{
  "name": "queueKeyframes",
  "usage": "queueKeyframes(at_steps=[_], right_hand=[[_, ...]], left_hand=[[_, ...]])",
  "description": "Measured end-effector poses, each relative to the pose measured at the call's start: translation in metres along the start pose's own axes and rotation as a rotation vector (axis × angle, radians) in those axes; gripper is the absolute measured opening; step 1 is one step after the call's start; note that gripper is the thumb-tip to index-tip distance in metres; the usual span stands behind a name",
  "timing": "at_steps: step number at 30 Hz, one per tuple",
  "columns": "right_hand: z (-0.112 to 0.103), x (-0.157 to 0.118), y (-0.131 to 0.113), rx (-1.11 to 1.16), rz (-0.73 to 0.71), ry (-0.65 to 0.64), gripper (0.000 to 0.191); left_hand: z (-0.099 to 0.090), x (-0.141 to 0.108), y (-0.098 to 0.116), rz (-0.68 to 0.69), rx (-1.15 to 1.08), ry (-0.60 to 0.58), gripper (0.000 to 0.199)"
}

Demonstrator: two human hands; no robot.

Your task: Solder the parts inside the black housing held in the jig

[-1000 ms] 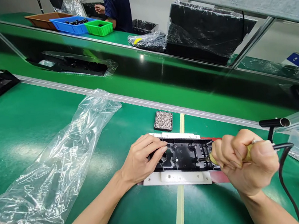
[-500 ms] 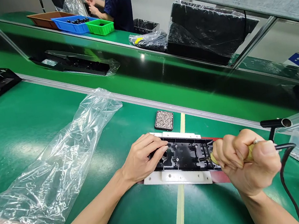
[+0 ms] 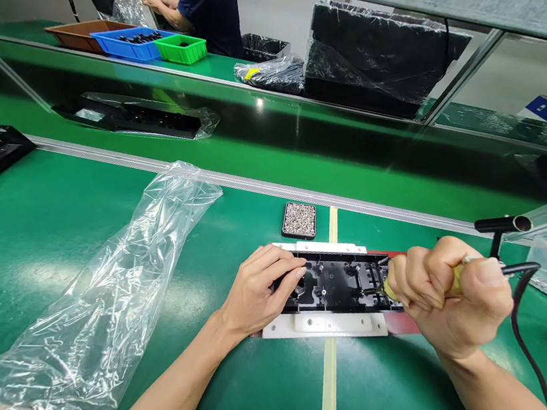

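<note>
Gripping a yellow-handled corded tool point(image 3: 390, 290), the right hand point(image 3: 452, 319) is curled tightly, tool tip at the right part of the black plastic housing point(image 3: 337, 284). The housing lies between white fixture rails point(image 3: 337, 324); the left hand point(image 3: 258, 289) rests on its left end, thumb and fingers close together. Seating looks done, tool work under way. How many spots are finished cannot be told; the small tray point(image 3: 300, 237) of metallic pieces looks well filled.

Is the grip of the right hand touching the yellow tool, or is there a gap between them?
Touching. The head view shows it: the right hand's grip is closed around the yellow tool, fingers curled over it.
</note>
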State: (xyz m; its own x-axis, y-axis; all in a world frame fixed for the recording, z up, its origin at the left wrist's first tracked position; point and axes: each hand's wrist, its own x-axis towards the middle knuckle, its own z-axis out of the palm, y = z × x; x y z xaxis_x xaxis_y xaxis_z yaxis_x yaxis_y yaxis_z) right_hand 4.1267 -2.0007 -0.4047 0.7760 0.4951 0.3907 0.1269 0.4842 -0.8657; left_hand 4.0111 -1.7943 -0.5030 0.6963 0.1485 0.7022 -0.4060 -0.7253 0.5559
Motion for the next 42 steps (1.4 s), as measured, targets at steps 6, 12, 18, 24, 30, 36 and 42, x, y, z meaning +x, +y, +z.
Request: queueKeyframes(at_steps=[6,12,18,24,30,36,42], right_hand=[[0.0004,0.0007,-0.0012,0.006,-0.012,-0.019,0.049],[-0.0022,0.0009,-0.0031,-0.009,0.003,-0.065,0.049],[-0.0018,0.001,-0.0023,-0.013,-0.005,-0.061,0.05],[0.0001,0.0007,-0.0016,-0.013,-0.013,-0.025,0.05],[-0.0018,-0.0004,-0.0017,-0.007,-0.025,0.001,0.049],[-0.0052,0.0026,-0.0052,-0.009,0.001,-0.1,0.043],[-0.0073,0.008,-0.0095,-0.047,0.05,-0.107,0.043]], left_hand=[[0.0,0.0011,-0.0001,-0.002,0.001,0.001,0.018],[-0.0009,0.0017,0.0017,-0.005,0.009,0.004,0.017],[-0.0012,0.0003,0.0007,-0.002,0.003,-0.001,0.019],[-0.0011,0.0005,0.0016,0.003,0.008,-0.001,0.018],[-0.0008,0.0009,0.0008,0.002,0.009,0.003,0.018],[-0.0011,-0.0016,-0.0002,-0.003,-0.009,-0.005,0.021],[-0.0007,-0.002,-0.0006,0.0,-0.014,-0.003,0.021]])
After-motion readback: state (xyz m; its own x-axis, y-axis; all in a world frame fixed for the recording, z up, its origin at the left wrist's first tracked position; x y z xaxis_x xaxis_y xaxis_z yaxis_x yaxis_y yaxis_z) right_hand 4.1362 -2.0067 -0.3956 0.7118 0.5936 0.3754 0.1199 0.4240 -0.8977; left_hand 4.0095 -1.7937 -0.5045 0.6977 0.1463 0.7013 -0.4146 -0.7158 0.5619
